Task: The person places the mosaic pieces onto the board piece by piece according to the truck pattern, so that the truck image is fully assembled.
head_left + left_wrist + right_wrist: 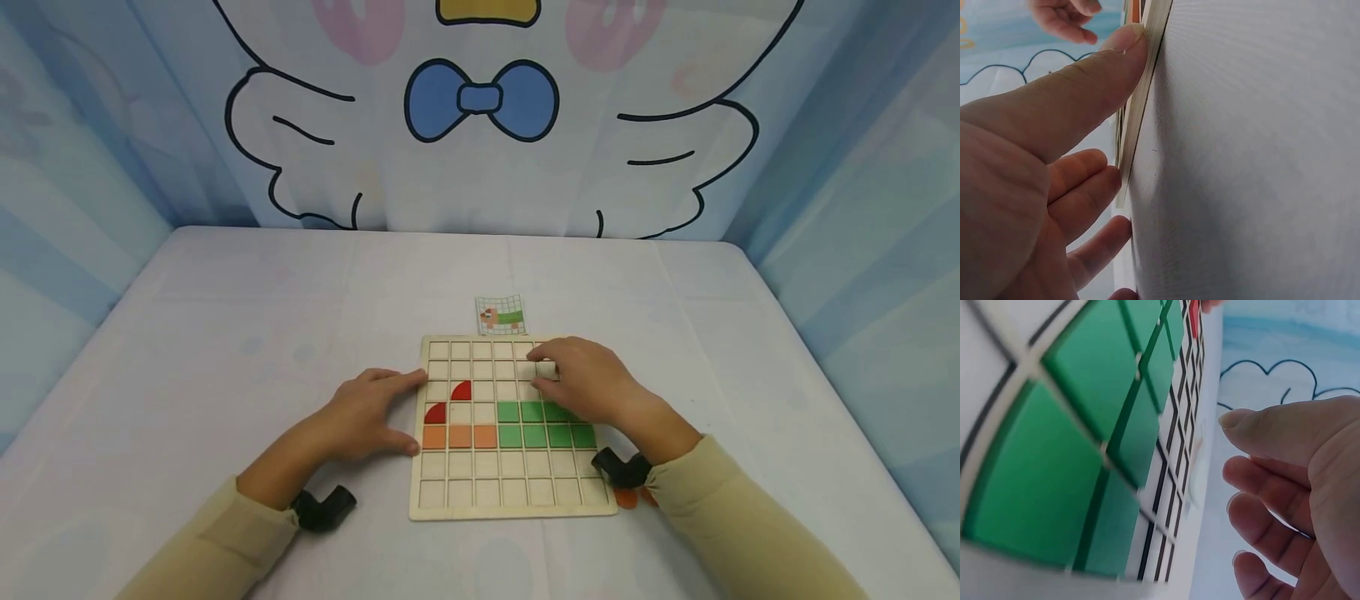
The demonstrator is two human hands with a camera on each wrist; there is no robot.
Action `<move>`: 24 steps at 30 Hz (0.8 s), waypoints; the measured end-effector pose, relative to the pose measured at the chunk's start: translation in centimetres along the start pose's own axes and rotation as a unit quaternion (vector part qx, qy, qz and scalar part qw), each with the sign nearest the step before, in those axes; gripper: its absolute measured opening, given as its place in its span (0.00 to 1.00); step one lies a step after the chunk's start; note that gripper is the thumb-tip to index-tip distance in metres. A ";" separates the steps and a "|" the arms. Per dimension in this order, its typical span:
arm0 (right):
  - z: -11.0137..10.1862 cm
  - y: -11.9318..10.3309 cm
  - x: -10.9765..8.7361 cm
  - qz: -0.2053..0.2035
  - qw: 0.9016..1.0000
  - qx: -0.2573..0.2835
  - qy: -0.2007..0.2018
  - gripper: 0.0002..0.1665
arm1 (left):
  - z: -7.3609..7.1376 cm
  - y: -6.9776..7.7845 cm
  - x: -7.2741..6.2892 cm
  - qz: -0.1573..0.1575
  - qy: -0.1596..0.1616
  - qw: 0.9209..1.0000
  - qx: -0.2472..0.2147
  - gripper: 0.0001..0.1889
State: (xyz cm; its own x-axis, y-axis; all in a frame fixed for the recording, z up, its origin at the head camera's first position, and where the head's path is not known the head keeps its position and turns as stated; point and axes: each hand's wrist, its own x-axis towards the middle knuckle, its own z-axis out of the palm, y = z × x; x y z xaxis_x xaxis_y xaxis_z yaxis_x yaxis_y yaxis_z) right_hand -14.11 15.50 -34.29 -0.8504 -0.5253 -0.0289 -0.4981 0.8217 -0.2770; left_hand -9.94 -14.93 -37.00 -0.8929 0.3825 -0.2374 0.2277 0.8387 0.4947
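Grid board [484,464]: one bump could spoil it

It lies flat on the surface [225,375], mid-dial. At nine o'clock the left hand [367,417] is spread wide, thumb touching the edge, gripping nothing; a firm push there would likely skid everything toward three. At one o'clock the right hand [588,379] hovers, thumb and fingers parted, nothing visible between them. Should its wrist drop, it could rub the green tiles [534,436] out of line. The black wrist camera [622,468], near four o'clock, may snag the rim or scatter the loose orange pieces [626,498], partly hidden beside it. A long reach could shift the picture card [501,315] at twelve.
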 end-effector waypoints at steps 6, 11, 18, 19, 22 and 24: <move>-0.5 1.9 -1.1 0.030 0.999 0.009 0.020 0.19 | 0.0 0.0 -0.1 -0.005 0.000 1.000 0.001 0.50; -0.7 3.3 -2.2 0.057 0.998 0.016 0.033 0.19 | 0.0 -0.1 0.0 0.000 -0.001 1.000 -0.003 0.49; -0.7 5.0 -3.5 0.088 0.996 -0.001 0.029 0.20 | -0.1 0.1 -0.1 0.000 -0.004 1.000 -0.005 0.49; -0.7 5.3 -3.5 0.093 0.995 0.000 0.027 0.20 | -0.1 0.1 -0.1 0.000 -0.004 1.000 -0.005 0.49; -0.6 5.8 -3.7 0.101 0.995 0.004 0.019 0.20 | -0.1 0.1 -0.1 -0.001 -0.004 1.000 -0.003 0.49; -0.5 6.1 -3.7 0.104 0.994 0.009 0.015 0.20 | -0.2 0.1 -0.1 -0.001 -0.003 1.000 -0.002 0.49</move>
State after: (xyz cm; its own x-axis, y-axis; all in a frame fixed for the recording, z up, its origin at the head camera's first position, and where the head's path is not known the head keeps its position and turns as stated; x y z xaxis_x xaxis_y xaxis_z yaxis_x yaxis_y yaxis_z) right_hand -14.14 22.57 -35.36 -0.9394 -0.3378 -0.0578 -0.3087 0.9072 -0.2859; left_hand -9.87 -14.96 -36.81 -0.8907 0.3836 -0.2440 0.2243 0.8377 0.4979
